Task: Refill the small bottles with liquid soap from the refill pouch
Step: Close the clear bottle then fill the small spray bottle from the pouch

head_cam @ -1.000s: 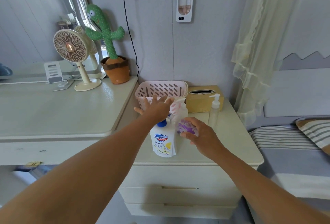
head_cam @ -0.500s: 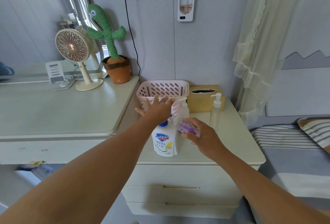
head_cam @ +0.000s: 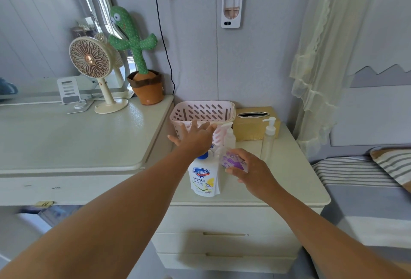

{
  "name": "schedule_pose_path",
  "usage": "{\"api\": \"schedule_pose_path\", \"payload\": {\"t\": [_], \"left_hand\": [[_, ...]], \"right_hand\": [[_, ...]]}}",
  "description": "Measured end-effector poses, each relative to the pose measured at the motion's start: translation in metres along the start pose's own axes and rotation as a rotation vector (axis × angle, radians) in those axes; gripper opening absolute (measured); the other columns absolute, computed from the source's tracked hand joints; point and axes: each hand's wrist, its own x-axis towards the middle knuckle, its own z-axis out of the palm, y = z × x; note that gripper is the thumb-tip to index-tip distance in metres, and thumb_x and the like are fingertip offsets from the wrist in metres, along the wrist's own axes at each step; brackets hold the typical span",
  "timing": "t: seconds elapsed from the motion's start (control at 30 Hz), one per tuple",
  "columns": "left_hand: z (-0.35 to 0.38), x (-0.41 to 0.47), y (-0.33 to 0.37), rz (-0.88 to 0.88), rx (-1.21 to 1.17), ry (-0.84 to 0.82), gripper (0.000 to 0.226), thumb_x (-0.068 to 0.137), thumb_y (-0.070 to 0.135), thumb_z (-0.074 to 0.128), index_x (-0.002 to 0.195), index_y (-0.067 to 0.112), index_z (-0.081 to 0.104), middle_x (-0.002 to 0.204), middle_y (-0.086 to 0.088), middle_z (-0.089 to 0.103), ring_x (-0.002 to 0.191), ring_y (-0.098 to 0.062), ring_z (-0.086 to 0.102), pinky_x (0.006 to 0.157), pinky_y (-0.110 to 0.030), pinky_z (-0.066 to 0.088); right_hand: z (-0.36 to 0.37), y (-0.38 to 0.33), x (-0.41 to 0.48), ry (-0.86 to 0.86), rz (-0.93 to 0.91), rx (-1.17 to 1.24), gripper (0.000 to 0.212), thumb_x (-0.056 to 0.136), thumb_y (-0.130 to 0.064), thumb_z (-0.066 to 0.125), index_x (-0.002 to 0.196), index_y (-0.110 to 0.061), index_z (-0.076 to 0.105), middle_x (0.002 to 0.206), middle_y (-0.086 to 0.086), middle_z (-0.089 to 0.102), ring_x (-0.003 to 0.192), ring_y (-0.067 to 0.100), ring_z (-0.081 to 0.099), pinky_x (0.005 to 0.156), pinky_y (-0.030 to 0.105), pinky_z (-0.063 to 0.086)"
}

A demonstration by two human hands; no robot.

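At frame centre the refill pouch stands on the bench, just under the left hand, fingers spread. The right hand grips a small bottle beside it. A careless brush could topple the pouch.

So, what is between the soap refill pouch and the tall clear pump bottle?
Head view: the right hand, holding a small purple-labelled bottle, lies between them.

desk fan | plush cactus | pink basket | gold tissue box | curtain
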Motion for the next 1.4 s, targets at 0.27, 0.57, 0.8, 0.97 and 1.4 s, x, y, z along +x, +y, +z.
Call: {"api": "schedule_pose_path", "payload": {"t": [0.27,0.57,0.8,0.97,1.4], "left_hand": [[0.0,0.006,-0.003,0.009,-0.001,0.022,0.046,0.103,0.041,0.012,0.148,0.045,0.012,0.161,0.002,-0.006,0.145,-0.034,-0.018,0.104,-0.072,-0.011],[0.001,0.001,-0.002,0.008,0.021,-0.006,0.045,0.103,0.039,0.015,0.148,0.044,0.014,0.161,0.0,-0.005,0.144,-0.037,-0.017,0.103,-0.074,-0.009],[-0.009,-0.002,0.0,0.044,0.015,-0.007,0.044,0.104,0.037,0.019,0.148,0.044,0.018,0.161,-0.001,-0.005,0.144,-0.037,-0.016,0.103,-0.075,-0.008],[0.002,-0.003,-0.002,0.015,-0.022,-0.012,0.045,0.104,0.037,0.015,0.149,0.041,0.017,0.161,0.0,-0.001,0.145,-0.036,-0.013,0.103,-0.076,-0.006],[-0.005,-0.001,0.001,0.05,0.035,0.036,0.045,0.104,0.039,0.016,0.149,0.042,0.014,0.161,0.0,-0.004,0.145,-0.036,-0.016,0.104,-0.073,-0.009]], "right_hand": [[-0.001,-0.003,0.001,0.012,-0.021,-0.008,0.045,0.088,-0.03,0.064,0.131,-0.025,0.049,0.124,-0.001,0.056,0.105,0.013,0.054,0.082,0.029,0.056],[0.0,0.0,0.0,-0.007,-0.002,-0.013,0.049,0.088,-0.03,0.064,0.134,-0.024,0.047,0.126,0.001,0.055,0.108,0.015,0.055,0.082,0.028,0.056],[-0.004,-0.005,0.0,0.005,-0.021,0.011,0.046,0.088,-0.029,0.064,0.132,-0.025,0.049,0.125,-0.001,0.055,0.107,0.014,0.055,0.081,0.026,0.055],[-0.002,-0.001,0.0,-0.005,-0.008,-0.026,0.048,0.088,-0.03,0.064,0.133,-0.025,0.047,0.126,0.0,0.055,0.105,0.013,0.055,0.078,0.023,0.054],[-0.007,-0.005,-0.001,0.018,-0.043,-0.024,0.047,0.089,-0.03,0.063,0.133,-0.026,0.047,0.125,-0.001,0.054,0.104,0.01,0.053,0.078,0.021,0.054]]}}
